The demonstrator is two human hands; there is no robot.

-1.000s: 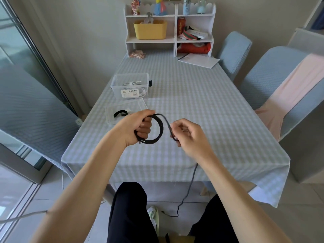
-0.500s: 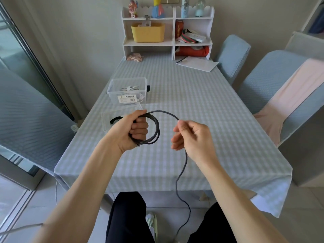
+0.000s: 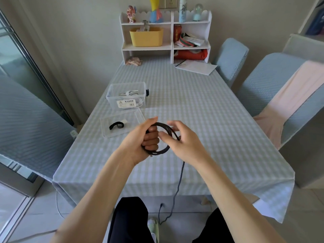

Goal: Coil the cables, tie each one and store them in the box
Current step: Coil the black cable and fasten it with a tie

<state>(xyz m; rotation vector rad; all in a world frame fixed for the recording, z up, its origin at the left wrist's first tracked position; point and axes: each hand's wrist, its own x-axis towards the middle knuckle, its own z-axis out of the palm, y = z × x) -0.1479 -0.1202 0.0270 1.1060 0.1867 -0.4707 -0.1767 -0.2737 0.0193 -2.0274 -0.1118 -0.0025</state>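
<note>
Above the table's near edge, left hand grips upright-looped cable; right hand loosely open.

light: soft, even daylight from glass door at left | shadows: faint, under hands on table | glare: pale haze on glass | blur: right hand fingers smeared | distortion: wide-angle bowing at edges
</note>
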